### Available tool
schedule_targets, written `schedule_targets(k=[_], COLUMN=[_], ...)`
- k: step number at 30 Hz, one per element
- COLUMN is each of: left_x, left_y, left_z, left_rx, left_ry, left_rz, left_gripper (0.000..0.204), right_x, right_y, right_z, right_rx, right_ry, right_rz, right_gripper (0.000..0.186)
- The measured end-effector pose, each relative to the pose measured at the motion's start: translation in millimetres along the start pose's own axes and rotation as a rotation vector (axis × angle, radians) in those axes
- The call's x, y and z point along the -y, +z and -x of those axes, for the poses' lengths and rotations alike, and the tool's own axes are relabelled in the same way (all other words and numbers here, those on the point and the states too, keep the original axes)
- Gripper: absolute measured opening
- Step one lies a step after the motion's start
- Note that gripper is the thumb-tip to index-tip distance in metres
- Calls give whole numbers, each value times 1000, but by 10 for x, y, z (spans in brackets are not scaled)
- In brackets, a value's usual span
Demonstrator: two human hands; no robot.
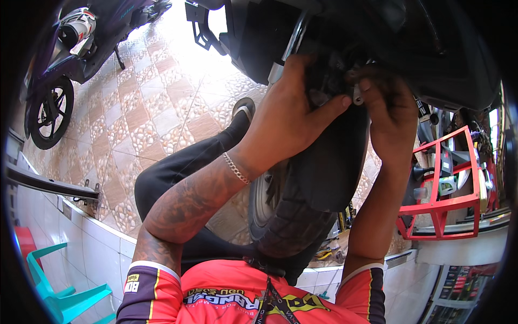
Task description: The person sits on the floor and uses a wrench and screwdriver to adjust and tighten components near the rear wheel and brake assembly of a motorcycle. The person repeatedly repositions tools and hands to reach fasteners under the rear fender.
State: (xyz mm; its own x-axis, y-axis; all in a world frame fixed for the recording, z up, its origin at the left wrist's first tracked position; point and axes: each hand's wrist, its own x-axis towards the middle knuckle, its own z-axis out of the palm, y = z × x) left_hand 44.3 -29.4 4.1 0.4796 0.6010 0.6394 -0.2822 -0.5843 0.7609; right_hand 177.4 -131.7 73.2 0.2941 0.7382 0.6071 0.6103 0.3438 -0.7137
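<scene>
Both my hands reach up under the dark front bodywork (345, 27) of a motorcycle, just above its black front fender (332, 167) and tyre (297, 227). My left hand (288, 110), a chain bracelet on its wrist, curls beside the fork tube (295, 38); its thumb points toward the middle and its fingers are hidden behind dark parts. My right hand (393, 110) is bent in from the other side. Its thumb and fingers close around a small silvery metal piece (358, 94) with a rounded end. Shadow hides what this piece joins to.
Another motorcycle (51, 105) with a helmet (78, 26) on it stands at the far left on the tiled floor (135, 108). A teal plastic chair (70, 297) is at lower left. To the right are a red metal frame (440, 189) and hand tools (326, 252) near the wheel.
</scene>
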Motion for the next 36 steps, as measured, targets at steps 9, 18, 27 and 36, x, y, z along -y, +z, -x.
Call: schedule_targets(k=[9,18,27,36], left_x=[5,-37,37,-43], left_y=[41,35,68,32], left_z=[6,17,1,21], left_rx=[-8,-33,-80,-37], left_ry=[-58,-33,41,-96], left_rz=[123,-6,-20,57], left_gripper=[58,50,43,53], right_x=[28,14,-134,-251], right_y=[-78,-155,-179,-73], right_z=[-24,44,76,202], right_rx=[80,150,137,-30], right_ry=[-18,-188,-413,-179], right_rz=[149,399,385,12], right_gripper=[14,19,35,33])
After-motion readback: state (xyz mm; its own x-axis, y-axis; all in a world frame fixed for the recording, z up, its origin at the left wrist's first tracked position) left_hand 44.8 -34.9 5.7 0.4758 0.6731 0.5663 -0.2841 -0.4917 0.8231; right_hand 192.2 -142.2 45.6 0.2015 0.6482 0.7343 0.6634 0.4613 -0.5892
